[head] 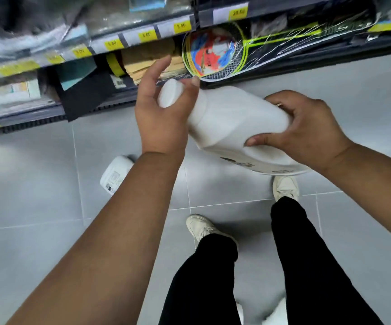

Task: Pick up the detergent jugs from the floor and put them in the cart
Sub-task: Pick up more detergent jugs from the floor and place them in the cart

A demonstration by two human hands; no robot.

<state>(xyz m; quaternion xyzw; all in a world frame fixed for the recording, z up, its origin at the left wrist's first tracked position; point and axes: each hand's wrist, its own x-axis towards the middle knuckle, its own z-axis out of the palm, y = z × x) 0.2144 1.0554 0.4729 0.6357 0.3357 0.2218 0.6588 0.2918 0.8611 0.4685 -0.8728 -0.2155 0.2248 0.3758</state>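
Observation:
A large white detergent jug (pixel 234 123) is held tilted above the floor, its cap pointing up and left. My left hand (pixel 164 111) grips it at the neck and cap. My right hand (pixel 307 130) is closed around its handle side. A second white jug (pixel 115 174) lies on the grey floor tiles, partly hidden behind my left forearm. No cart is in view.
Store shelves (pixel 119 41) with yellow price tags run across the top, holding packaged goods and badminton rackets (pixel 215 52). My legs in black trousers and white shoes (pixel 201 227) stand on the tiled floor below. Something white (pixel 276 313) shows between my legs at the bottom edge.

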